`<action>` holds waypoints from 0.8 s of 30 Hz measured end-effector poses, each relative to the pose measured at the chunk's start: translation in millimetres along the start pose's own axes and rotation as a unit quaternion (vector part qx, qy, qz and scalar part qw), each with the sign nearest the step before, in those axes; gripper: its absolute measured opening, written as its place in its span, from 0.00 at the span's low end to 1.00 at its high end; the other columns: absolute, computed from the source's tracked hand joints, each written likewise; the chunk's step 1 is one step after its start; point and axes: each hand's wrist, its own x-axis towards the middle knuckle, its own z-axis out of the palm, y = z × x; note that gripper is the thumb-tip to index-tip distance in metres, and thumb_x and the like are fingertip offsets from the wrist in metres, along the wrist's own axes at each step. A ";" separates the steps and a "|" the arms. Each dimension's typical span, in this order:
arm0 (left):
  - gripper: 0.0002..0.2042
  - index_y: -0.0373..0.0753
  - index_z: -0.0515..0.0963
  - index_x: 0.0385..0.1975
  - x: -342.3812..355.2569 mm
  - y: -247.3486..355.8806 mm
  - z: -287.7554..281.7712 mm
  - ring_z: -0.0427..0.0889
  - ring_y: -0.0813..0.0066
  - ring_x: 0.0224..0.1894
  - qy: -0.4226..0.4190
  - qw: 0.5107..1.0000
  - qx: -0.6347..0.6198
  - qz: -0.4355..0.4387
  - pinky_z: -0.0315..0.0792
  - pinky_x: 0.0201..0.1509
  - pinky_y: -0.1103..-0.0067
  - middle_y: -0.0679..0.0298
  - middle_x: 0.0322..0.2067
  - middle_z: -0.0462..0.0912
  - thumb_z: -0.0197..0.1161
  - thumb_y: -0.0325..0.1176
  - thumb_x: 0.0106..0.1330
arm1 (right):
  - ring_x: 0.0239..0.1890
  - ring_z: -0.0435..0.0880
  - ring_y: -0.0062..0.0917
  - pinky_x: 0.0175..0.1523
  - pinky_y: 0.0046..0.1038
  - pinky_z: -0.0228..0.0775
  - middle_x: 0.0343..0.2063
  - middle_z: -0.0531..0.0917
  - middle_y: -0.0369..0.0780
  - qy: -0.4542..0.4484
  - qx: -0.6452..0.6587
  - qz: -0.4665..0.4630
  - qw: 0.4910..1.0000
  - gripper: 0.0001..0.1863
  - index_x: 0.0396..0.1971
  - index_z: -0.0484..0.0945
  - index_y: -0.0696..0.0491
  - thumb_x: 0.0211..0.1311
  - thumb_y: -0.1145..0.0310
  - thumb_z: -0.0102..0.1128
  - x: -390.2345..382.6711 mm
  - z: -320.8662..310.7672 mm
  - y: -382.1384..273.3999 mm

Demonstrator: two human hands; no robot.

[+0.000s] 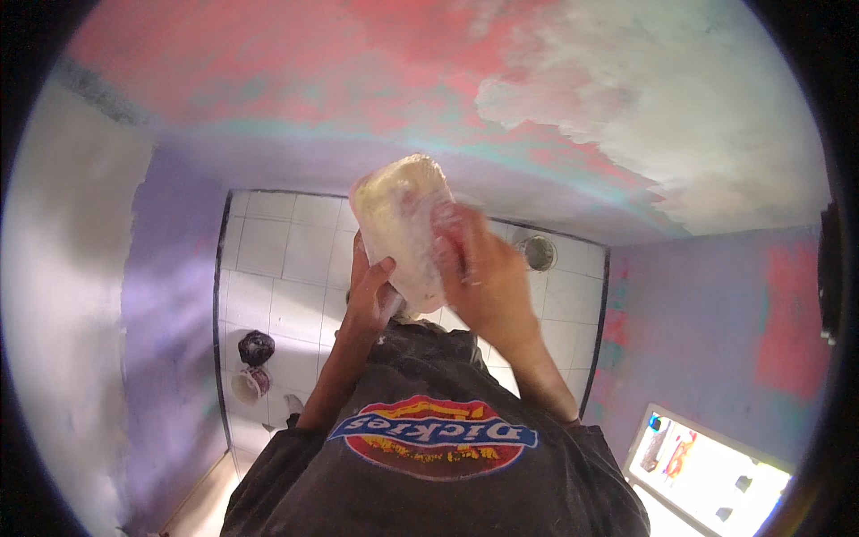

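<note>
In front of my chest, a pale rectangular tub [385, 208] with rounded corners is held up at a tilt, smeared with whitish paste. My left hand [371, 288] grips its near left edge, the thumb lying on the rim. My right hand [494, 285] is over the tub's right side, blurred by motion, with its fingers curled. Something reddish shows at those fingers, too smeared to name. White paste marks my left hand.
The wall ahead [358, 80] is patchy red and teal, with whitish coating [680, 89] at the right. On the tiled floor [295, 251] stand a round bucket [538, 253], a black bundle [257, 348] and a white pail [248, 387]. A bright window [707, 470] is at lower right.
</note>
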 end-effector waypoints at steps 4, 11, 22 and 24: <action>0.43 0.35 0.44 0.69 -1.6 4.5 -4.1 0.64 0.57 0.64 0.004 1.000 0.007 -0.026 0.61 0.68 0.62 0.50 0.61 0.60 0.62 0.38 0.56 | 0.29 0.82 0.47 0.33 0.43 0.75 0.29 0.82 0.51 -0.010 0.020 0.045 0.999 0.18 0.51 0.68 0.57 0.62 0.71 0.55 -1.8 21.1 1.4; 0.39 0.37 0.49 0.67 1.4 7.3 -13.1 0.64 0.58 0.64 -0.029 0.998 0.010 -0.047 0.64 0.66 0.61 0.52 0.60 0.62 0.60 0.40 0.58 | 0.28 0.82 0.45 0.33 0.41 0.74 0.29 0.82 0.51 0.008 -0.025 0.105 0.994 0.18 0.50 0.69 0.59 0.61 0.70 0.55 -3.5 24.3 3.9; 0.35 0.36 0.51 0.67 -7.3 21.3 -15.2 0.66 0.57 0.64 -0.020 0.998 0.023 -0.051 0.63 0.67 0.60 0.53 0.61 0.65 0.58 0.36 0.61 | 0.39 0.78 0.18 0.44 0.23 0.72 0.38 0.81 0.37 0.183 0.519 0.258 0.794 0.13 0.46 0.73 0.59 0.64 0.71 0.60 -25.7 16.6 42.1; 0.34 0.35 0.52 0.67 -5.3 21.5 -10.1 0.66 0.57 0.64 -0.029 0.998 0.026 -0.044 0.62 0.68 0.60 0.53 0.61 0.66 0.58 0.35 0.62 | 0.39 0.79 0.17 0.44 0.23 0.72 0.38 0.81 0.37 0.179 0.533 0.276 0.779 0.13 0.46 0.73 0.59 0.64 0.72 0.60 -28.5 18.1 52.5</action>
